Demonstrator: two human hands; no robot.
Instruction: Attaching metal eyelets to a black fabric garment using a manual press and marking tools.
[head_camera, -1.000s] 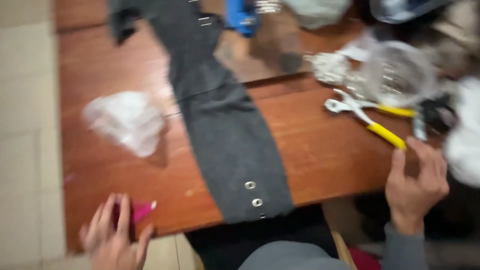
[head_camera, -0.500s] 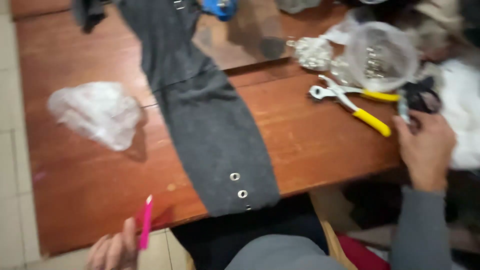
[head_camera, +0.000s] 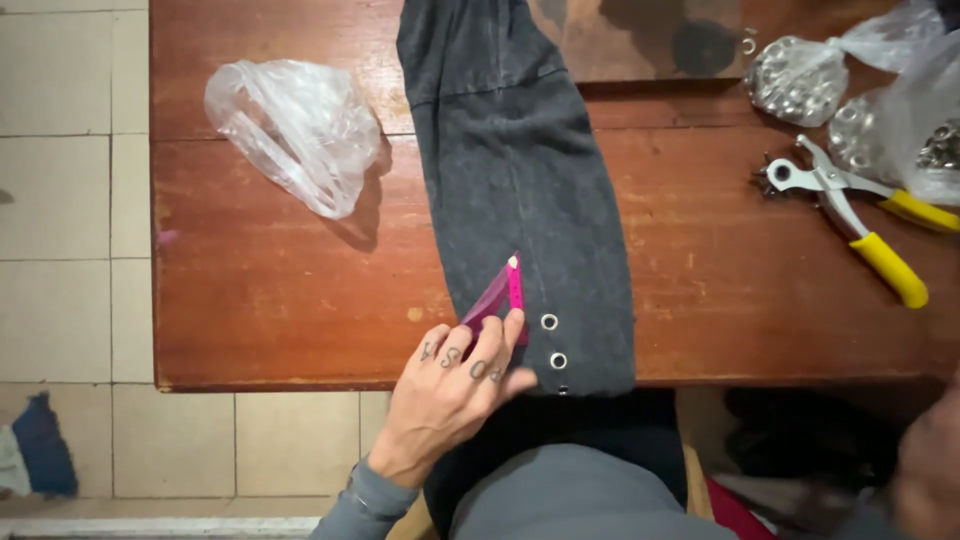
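Chalk (head_camera: 508, 293), pink, sat pinched in left hand (head_camera: 455, 385), tip on grey fabric (head_camera: 525, 190) at table (head_camera: 250, 300) front edge, just left of two eyelets (head_camera: 553, 341). Right hand (head_camera: 930, 470) at lower right, blurred; grip unclear. Punch pliers (head_camera: 850, 215) near right edge.

Reddish wooden table (head_camera: 260, 300); pale tiled floor (head_camera: 70, 200).

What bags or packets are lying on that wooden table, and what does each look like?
Empty clear plastic bag: crumpled, at the table's far left, beside the grey fabric.
Small clear bag of metal eyelets: rounded, silvery, at the far right, knotted at its top.
Second clear bag of metal rings: at the right edge, cut off by the picture, just beyond the yellow-handled pliers.
No labels, signs or screens show.
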